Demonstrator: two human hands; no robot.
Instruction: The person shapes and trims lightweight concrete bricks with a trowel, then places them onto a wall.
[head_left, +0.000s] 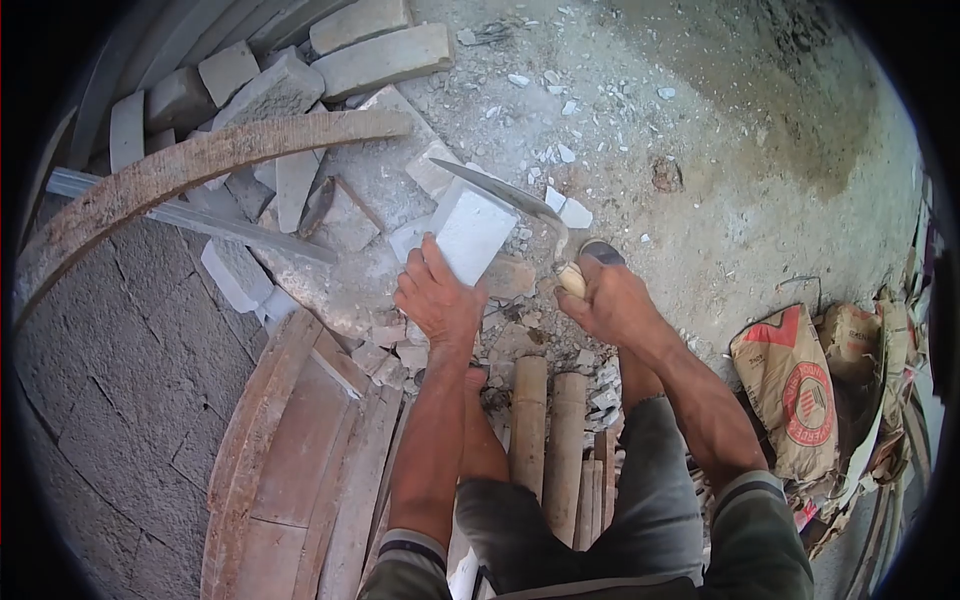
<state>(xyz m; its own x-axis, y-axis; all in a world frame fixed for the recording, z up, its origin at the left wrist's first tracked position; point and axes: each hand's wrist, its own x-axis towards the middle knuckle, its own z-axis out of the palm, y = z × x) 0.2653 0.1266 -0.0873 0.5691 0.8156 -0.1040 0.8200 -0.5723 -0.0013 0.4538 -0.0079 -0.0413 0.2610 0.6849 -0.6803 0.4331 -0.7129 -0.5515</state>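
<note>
A pale, light concrete block (474, 232) stands tilted in front of me, its upper end turned away. My left hand (438, 295) is closed on its near left edge, fingers along its side. In my right hand (612, 298) is a trowel (500, 190), gripped by its light handle. The trowel's long blade lies across the block's far end, its tip pointing to the upper left. White broken chips (572, 212) lie on the ground just beyond the trowel's neck.
Several broken blocks (385, 60) are piled at the upper left, with a curved wooden plank (230, 155) and a metal bar (240, 232) across them. A block wall (130, 380) is at left. Bamboo poles (529, 425) lie by my legs. Paper sacks (795, 390) are at right.
</note>
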